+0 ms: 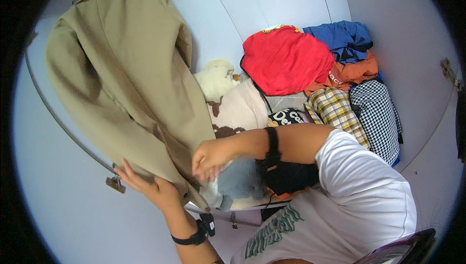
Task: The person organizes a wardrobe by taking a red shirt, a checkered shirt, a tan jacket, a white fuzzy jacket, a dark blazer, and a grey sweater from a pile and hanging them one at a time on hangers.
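Observation:
A khaki coat [134,67] hangs at the left of the wardrobe, its lower end reaching the front edge. My left hand [156,191] is at the coat's lower left edge, fingers extended and apart. My right hand [213,156] is bent with curled fingers close to the coat's lower right side; whether it grips any fabric is unclear. Just below and right of it lies a blurred grey cloth [242,178], beside a white cloth [213,193]. A cream knitted garment [240,109] with brown figures lies behind my right wrist.
Folded clothes crowd the right: a red garment [287,60], blue clothing [338,38], an orange garment [353,71], a yellow plaid cloth [336,112] and a houndstooth item [376,114]. A white fluffy thing [214,78] is behind the coat. A metal hinge [115,184] sits beside my left fingers.

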Demonstrator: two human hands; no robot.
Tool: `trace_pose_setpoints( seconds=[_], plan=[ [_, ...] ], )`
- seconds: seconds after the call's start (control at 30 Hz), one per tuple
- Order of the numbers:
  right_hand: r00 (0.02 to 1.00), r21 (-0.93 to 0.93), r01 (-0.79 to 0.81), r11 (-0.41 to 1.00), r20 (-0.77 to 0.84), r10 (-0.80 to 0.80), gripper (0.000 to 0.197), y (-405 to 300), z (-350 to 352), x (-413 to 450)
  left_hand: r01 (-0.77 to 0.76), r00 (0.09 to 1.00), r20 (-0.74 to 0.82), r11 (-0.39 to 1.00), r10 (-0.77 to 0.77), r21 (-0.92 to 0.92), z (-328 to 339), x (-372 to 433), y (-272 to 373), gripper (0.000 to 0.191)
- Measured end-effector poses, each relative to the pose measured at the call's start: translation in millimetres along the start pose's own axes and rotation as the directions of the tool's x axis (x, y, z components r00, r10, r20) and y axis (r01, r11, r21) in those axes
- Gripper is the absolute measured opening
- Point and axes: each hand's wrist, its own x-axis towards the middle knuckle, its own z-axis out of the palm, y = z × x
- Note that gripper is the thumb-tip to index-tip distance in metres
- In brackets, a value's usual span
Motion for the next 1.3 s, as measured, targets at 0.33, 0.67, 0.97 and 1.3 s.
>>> trace_pose_setpoints(
  seconds=[0.33, 0.67, 0.97, 1.3],
  plan=[
    [0.560, -0.155, -0.117, 0.981, -0.826, -0.064, 0.019, -11.2, -124.8, -143.5, 0.063, 0.919, 0.379, 0.909, 0.108, -0.411, 31.1, -54.3, 77.8, 0.027],
    [0.561, -0.118, -0.638, 0.761, -0.748, 0.355, 0.051, 63.6, -95.6, -136.5, 0.431, 0.479, 0.876, 0.883, -0.050, -0.185, 161.4, -137.7, 24.7, 0.032],
    [0.566, -0.190, -0.401, 0.896, -0.820, 0.080, 0.033, 62.2, -103.5, -117.3, 0.762, 0.352, 0.904, 0.635, -0.242, -0.127, 208.1, -160.0, 1.8, 0.037],
    [0.552, -0.164, 0.126, 0.978, -0.808, -0.207, 0.041, 27.1, -128.2, -126.1, 0.293, 0.725, 0.686, 0.877, 0.055, -0.380, 214.5, -128.6, 36.9, 0.061]
  ],
)
